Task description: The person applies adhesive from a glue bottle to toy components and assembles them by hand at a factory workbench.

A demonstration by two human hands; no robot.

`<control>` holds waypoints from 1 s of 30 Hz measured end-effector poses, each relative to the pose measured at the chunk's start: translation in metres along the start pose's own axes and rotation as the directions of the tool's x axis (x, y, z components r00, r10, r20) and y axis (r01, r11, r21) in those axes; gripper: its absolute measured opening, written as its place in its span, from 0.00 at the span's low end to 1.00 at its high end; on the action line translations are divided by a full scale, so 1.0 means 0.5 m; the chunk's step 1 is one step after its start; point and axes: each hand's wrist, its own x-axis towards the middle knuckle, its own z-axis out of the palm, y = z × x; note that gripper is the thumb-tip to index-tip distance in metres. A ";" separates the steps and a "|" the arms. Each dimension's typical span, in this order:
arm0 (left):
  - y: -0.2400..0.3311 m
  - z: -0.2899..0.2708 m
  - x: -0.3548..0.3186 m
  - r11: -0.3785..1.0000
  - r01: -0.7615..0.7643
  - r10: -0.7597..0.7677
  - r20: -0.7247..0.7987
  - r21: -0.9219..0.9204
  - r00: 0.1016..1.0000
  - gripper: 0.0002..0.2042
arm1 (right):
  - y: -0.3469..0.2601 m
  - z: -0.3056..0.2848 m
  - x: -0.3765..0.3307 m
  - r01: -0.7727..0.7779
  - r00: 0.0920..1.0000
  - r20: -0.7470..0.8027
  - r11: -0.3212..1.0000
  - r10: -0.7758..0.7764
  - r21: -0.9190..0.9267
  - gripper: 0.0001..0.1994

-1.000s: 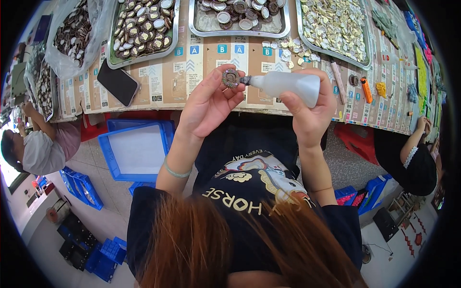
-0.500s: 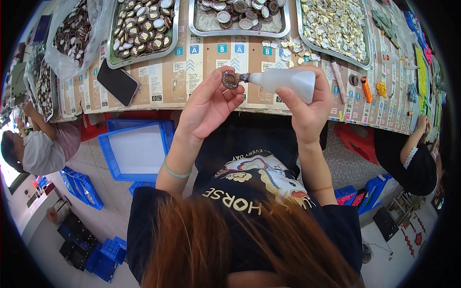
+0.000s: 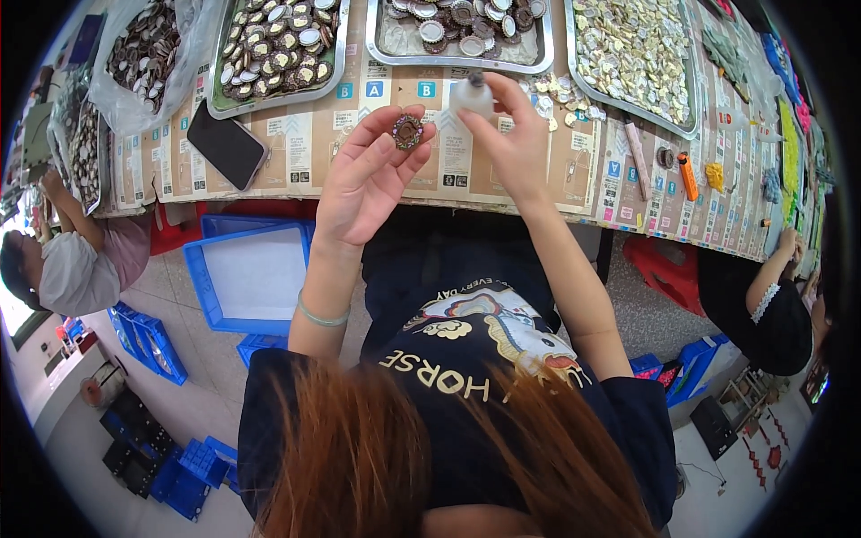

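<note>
Above the near side of a printed-board desk (image 3: 291, 175), the left hand (image 3: 359, 184) holds a small round brown piece (image 3: 408, 132) with a multicoloured rim, its grip narrow at the edges. Just right, the right hand (image 3: 517, 139) has its grip around a pale bottle (image 3: 471, 100), dark tip up; whether the bottle touches the desk is unclear. A dark phone (image 3: 227, 146) lies to the left. Farther back are 3 metal trays (image 3: 459, 65) of small pieces.

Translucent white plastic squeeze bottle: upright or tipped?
Roughly upright: in the right hand, the translucent white plastic squeeze bottle shows its dark nozzle uppermost, body below. Exact tilt: cannot tell.
</note>
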 end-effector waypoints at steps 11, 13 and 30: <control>-0.078 -0.036 0.028 0.841 0.147 -0.115 0.093 -0.520 0.989 0.15 | 0.061 -0.097 -0.013 0.156 0.982 -0.044 0.928 -0.181 -0.339 0.14; -0.097 -0.033 0.033 0.759 0.212 -0.165 0.134 -0.615 0.977 0.14 | 0.080 -0.142 -0.004 0.046 0.975 -0.158 0.839 -0.155 -0.542 0.10; -0.160 -0.025 0.024 0.569 0.374 -0.398 0.153 -0.732 0.905 0.14 | 0.079 -0.095 -0.041 0.189 0.978 0.050 0.770 -0.201 -0.609 0.03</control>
